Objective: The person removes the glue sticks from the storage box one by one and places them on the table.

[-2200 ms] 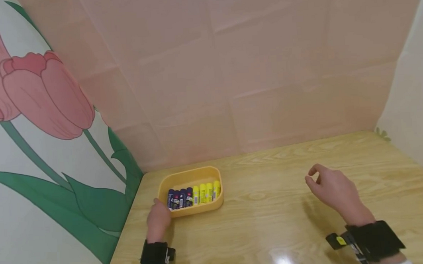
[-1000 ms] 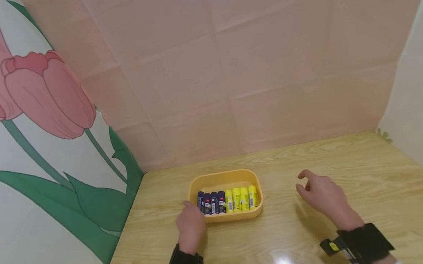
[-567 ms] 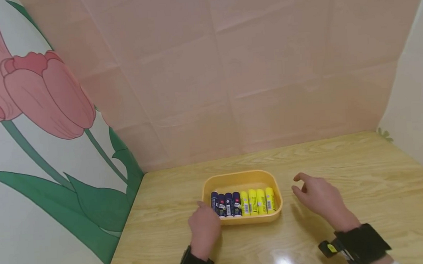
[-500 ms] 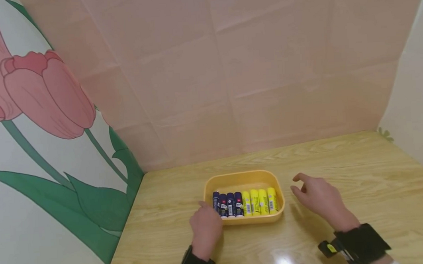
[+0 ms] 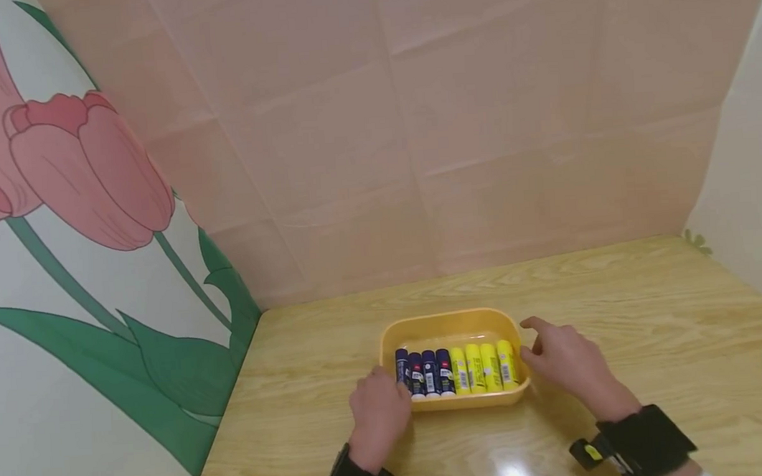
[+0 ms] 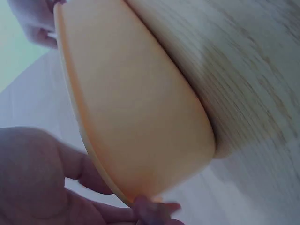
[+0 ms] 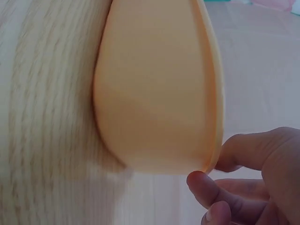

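Note:
A yellow plastic basket [image 5: 450, 327] sits on the wooden table in the head view. Inside lie several dark blue glue sticks [image 5: 430, 373] on the left and several yellow glue sticks [image 5: 490, 367] on the right, side by side in one row. My left hand [image 5: 380, 409] grips the basket's rim at its left front corner; the left wrist view shows the digits on both sides of that rim. At the right end, my right hand [image 5: 567, 361] has thumb and fingers at the rim. The right wrist view shows this right hand [image 7: 255, 180] pinching the rim's corner.
The wooden table [image 5: 650, 310] meets a pink-beige sheet [image 5: 414, 135] at its back edge. A tulip-printed panel [image 5: 99, 281] stands along the left side, a pale panel [image 5: 746, 176] on the right. Light glares off the table's front.
My left hand has slid the basket with its glue sticks to the right across the table. The right hand has moved slightly left and now meets the basket's right rim.

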`<act>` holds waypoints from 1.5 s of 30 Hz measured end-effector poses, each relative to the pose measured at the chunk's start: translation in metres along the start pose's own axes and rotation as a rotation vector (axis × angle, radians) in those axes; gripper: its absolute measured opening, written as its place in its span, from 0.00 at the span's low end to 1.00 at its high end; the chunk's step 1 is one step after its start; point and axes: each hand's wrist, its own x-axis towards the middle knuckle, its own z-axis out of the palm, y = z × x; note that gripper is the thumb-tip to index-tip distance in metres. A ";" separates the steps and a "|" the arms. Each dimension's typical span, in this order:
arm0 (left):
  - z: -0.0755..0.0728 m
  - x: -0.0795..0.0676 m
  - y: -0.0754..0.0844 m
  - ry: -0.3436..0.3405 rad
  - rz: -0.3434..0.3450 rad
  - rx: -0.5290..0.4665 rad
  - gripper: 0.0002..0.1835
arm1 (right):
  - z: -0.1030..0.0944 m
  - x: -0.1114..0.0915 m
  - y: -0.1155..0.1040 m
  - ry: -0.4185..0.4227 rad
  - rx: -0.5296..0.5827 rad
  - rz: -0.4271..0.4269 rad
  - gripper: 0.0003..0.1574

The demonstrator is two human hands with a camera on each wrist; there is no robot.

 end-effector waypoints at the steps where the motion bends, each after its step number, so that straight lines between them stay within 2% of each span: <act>1: 0.002 0.003 -0.001 0.021 -0.006 -0.017 0.15 | 0.000 0.000 0.000 0.003 -0.001 -0.002 0.34; 5: 0.013 0.019 -0.004 0.083 -0.017 -0.092 0.14 | -0.001 0.001 0.000 0.019 -0.010 -0.013 0.35; 10: 0.023 0.031 -0.006 0.024 -0.026 -0.108 0.16 | 0.000 0.000 -0.001 0.016 -0.003 -0.025 0.31; 12: 0.024 0.031 -0.007 0.001 -0.031 -0.096 0.16 | 0.000 -0.001 -0.002 0.012 -0.006 -0.029 0.31; 25: 0.018 0.023 -0.004 -0.014 -0.019 -0.033 0.13 | -0.002 0.002 -0.003 -0.019 -0.035 -0.007 0.33; 33: 0.020 0.021 -0.004 -0.009 -0.040 -0.006 0.10 | 0.000 0.000 -0.006 -0.004 -0.046 -0.013 0.30; 45: 0.018 0.022 -0.005 -0.013 -0.025 -0.033 0.10 | 0.000 0.002 -0.007 0.009 -0.061 0.001 0.28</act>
